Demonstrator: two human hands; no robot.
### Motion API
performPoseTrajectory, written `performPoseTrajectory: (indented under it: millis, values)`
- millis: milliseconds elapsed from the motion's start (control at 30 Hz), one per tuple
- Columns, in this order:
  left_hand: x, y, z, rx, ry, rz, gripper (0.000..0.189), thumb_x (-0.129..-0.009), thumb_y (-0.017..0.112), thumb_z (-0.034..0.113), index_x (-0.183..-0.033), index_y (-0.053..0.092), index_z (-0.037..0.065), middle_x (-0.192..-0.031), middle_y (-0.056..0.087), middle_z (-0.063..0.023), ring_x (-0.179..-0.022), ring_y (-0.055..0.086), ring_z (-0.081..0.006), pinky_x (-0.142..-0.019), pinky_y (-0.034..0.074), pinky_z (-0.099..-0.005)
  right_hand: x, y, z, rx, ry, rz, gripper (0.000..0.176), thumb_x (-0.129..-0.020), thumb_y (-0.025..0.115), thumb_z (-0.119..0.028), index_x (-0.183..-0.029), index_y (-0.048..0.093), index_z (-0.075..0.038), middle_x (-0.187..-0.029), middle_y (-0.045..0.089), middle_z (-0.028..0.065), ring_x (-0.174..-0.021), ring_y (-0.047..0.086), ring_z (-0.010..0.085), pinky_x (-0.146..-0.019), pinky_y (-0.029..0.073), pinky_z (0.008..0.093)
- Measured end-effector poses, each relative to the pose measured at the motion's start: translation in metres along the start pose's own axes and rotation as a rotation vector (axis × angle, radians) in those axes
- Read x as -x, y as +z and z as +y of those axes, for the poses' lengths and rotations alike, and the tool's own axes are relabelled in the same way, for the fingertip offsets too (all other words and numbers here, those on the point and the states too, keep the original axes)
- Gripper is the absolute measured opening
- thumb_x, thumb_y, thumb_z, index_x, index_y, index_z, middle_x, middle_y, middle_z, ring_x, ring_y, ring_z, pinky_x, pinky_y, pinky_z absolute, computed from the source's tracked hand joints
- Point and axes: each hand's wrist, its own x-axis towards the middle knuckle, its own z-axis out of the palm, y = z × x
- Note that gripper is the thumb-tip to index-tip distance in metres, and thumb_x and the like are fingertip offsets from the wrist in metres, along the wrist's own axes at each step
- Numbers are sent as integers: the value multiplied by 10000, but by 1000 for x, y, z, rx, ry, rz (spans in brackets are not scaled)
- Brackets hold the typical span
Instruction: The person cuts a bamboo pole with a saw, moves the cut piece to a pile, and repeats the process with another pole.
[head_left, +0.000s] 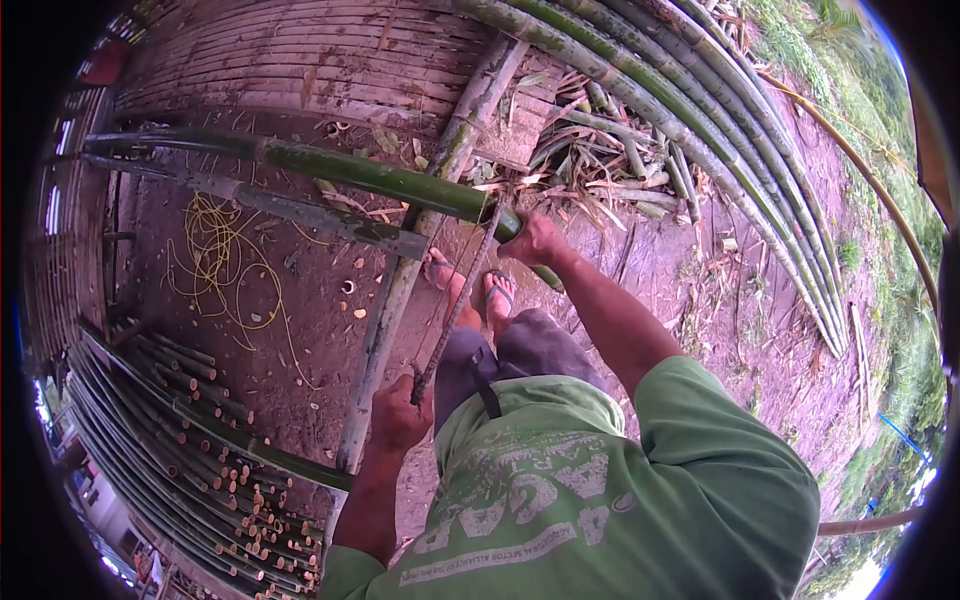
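On one pole [380,178], right hand [535,240] grips; left hand [400,415] holds one saw [458,305].

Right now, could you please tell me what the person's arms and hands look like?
Both arms are bare below the short sleeves of a green T-shirt printed with pale lettering. The left hand and right hand wear no gloves, and no watch shows.

Outdoor bamboo workyard: stacked poles [690,120].
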Motion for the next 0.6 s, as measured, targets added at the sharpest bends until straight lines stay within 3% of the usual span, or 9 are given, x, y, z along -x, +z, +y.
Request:
performPoseTrajectory:
  millis: [33, 100, 167, 233, 333, 467, 500, 567, 600]
  values:
    - [-21, 6, -1, -19, 7, 2, 158, -833, 621, 163, -774, 573, 24, -615, 574, -223, -619, 612, -422, -523, 467, -459, 4, 4, -9, 29, 76, -7, 586, -590, 769, -349, -1084, 658, -54, -957, 692, 173, -887, 675, 306, -837, 522, 387]
    - [-71, 28, -14, -44, -2, 16, 177, -836, 620, 199, -781, 581, 36, -640, 594, -224, -626, 619, -419, -525, 476, -470, 22, 8, -27, -234, 154, -125, 627, -591, 755, -349, -1137, 636, -66, -971, 689, 183, -885, 675, 318, -831, 528, 390]
    - [-101, 45, -34, -74, 45, 60, 206, -834, 626, 233, -767, 576, 45, -659, 607, -221, -629, 620, -419, -526, 482, -483, 44, 61, -14, 291, -59, -446, 651, -593, 747, -348, -1178, 615, -96, -1003, 681, 190, -914, 670, 323, -839, 527, 396]
    - [-72, 39, -49, -136, 85, 23, 219, -831, 631, 243, -767, 580, 40, -669, 608, -222, -631, 616, -424, -528, 480, -490, 64, 72, 9, -7, 252, -180, 642, -594, 746, -339, -1180, 612, -113, -1037, 671, 193, -969, 654, 329, -865, 516, 405]
    - [-24, 16, -48, -51, 114, -10, 204, -796, 638, 177, -710, 518, 36, -641, 565, -212, -614, 598, -421, -526, 463, -480, 71, 15, 72, 170, 221, -70, 607, -553, 780, -353, -1076, 637, -79, -948, 677, 183, -912, 660, 338, -808, 523, 404]
    - [22, -1, -49, 60, 121, -27, 248, -797, 649, 184, -665, 498, 39, -545, 517, -170, -540, 583, -387, -492, 442, -446, 108, -83, 183, 423, 500, 105, 868, -526, 857, -460, -1269, 552, -131, -1165, 628, 143, -1101, 592, 304, -980, 460, 382]
    - [28, -5, -44, 64, 99, -37, 266, -803, 652, 199, -653, 500, 41, -553, 528, -169, -545, 589, -382, -493, 445, -442, 121, -111, 205, 406, 554, 258, 720, -542, 865, -329, -1193, 596, -181, -1195, 622, 87, -1147, 574, 280, -957, 477, 396]
    - [33, -11, -34, 50, 100, -21, 282, -807, 655, 221, -644, 510, 43, -557, 538, -169, -542, 591, -377, -489, 447, -433, 148, -204, 148, 390, 707, 412, 748, -530, 884, -247, -1207, 591, -127, -1166, 635, 108, -1137, 582, 267, -941, 491, 382]
    - [34, -13, -30, 42, 94, -20, 290, -809, 657, 231, -639, 514, 45, -559, 543, -168, -540, 593, -374, -488, 448, -428, 142, -254, 160, 409, 688, 445, 750, -519, 895, -240, -1186, 584, -95, -1148, 636, 121, -1119, 588, 275, -935, 493, 376]
